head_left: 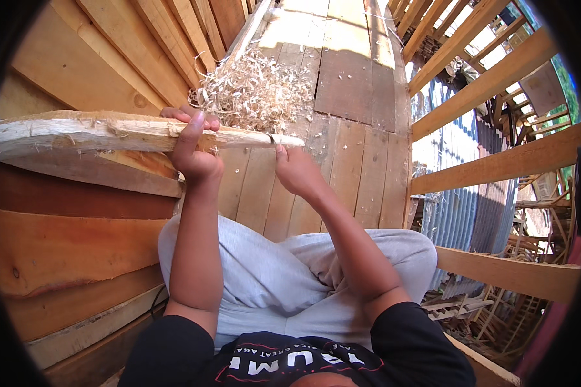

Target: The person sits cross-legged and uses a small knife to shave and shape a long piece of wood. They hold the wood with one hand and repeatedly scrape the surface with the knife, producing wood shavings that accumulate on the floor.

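Observation:
A long, pale, roughly shaved piece of wood (97, 132) lies crosswise in front of me, running in from the left rim and tapering to a narrow tip on the right. My left hand (197, 145) grips it towards that narrow end, thumb over the top and fingers wrapped round the far side. Just below the tip, my right hand (298, 173) is closed, its thumb up against the wood. A small dark sliver (271, 138) shows by this thumb; whether it is a blade or a mark, I cannot tell. The right fingers are mostly hidden behind the hand.
Beyond the wood, a heap of curly shavings (258, 90) covers part of the plank floor (348, 148). Stacked boards (77, 238) line my left side. On the right runs a slatted wooden railing (497, 158), with corrugated metal sheets (461, 193) below it. My legs (271, 264) are folded in front of me.

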A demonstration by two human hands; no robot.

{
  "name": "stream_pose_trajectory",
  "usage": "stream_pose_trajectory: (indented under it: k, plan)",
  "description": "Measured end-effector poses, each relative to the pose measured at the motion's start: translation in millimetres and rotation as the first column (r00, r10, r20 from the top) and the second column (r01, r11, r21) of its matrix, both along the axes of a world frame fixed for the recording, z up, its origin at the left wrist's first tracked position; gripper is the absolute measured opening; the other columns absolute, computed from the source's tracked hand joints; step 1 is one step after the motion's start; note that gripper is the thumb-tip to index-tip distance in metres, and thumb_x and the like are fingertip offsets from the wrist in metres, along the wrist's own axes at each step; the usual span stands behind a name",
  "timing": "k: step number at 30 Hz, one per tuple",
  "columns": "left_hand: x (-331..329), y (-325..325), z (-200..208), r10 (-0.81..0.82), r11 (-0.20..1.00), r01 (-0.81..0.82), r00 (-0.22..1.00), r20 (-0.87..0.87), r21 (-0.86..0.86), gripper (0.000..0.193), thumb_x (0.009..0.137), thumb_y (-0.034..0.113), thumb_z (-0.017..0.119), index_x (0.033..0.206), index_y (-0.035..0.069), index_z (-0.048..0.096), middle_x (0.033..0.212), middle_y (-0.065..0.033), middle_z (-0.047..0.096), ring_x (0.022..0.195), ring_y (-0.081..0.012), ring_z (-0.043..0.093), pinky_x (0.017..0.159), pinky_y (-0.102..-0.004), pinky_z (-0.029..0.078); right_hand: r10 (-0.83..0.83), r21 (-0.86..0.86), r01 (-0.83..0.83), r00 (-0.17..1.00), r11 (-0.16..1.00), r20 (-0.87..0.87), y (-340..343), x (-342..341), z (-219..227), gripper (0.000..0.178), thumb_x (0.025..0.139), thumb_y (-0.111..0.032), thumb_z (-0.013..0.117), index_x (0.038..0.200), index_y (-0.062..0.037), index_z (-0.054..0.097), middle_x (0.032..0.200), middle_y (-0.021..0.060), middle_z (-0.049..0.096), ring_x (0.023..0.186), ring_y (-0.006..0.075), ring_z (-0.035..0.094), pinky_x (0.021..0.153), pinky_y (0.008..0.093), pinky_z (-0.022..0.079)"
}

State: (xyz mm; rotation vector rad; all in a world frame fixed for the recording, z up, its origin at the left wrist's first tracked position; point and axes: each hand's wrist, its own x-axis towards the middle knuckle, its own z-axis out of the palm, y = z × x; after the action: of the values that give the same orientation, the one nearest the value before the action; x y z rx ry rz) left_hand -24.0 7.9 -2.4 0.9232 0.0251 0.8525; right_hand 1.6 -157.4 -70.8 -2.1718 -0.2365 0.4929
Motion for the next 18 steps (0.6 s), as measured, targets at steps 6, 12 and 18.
stream_pose_trajectory:
  k: [6,12,18]
  plan:
    - [1,-6,2,-0.074,0.996,0.073,0.997,0.028,0.045,0.017,0.078,0.005,0.058,0.087,0.012,0.045,0.069,-0.0037,0.048,0.063,-0.0174,0.049,0.069,-0.0348,0.044,-0.04,0.025,0.043,0.991,0.999,-0.125,-9,17,-14,0.057,0.101,-0.036,0.036,0.079,0.0094,0.061,0.081,0.0334,0.063,0.082,0.0481,0.062,0.079,0.0518,0.047]
    - [-1,0,1,-0.113,0.991,0.11,0.993,0.037,0.074,0.018,0.077,0.005,0.058,0.087,0.012,0.044,0.069,-0.0038,0.047,0.063,-0.0168,0.049,0.069,-0.0337,0.043,-0.036,-0.095,0.037,0.999,0.995,0.012,-2,3,-2,0.058,0.101,-0.036,0.037,0.074,0.0093,0.06,0.077,0.0324,0.063,0.082,0.0461,0.064,0.077,0.0535,0.047]
    - [0,-10,11,-0.204,0.97,0.192,0.977,0.066,0.153,0.021,0.076,0.005,0.058,0.088,0.012,0.042,0.068,-0.0039,0.046,0.064,-0.0162,0.048,0.068,-0.0332,0.042,-0.027,-0.002,0.027,0.992,1.0,-0.127,-12,9,-3,0.054,0.101,-0.036,0.036,0.084,0.0095,0.06,0.078,0.0311,0.063,0.076,0.0451,0.064,0.076,0.0506,0.049]
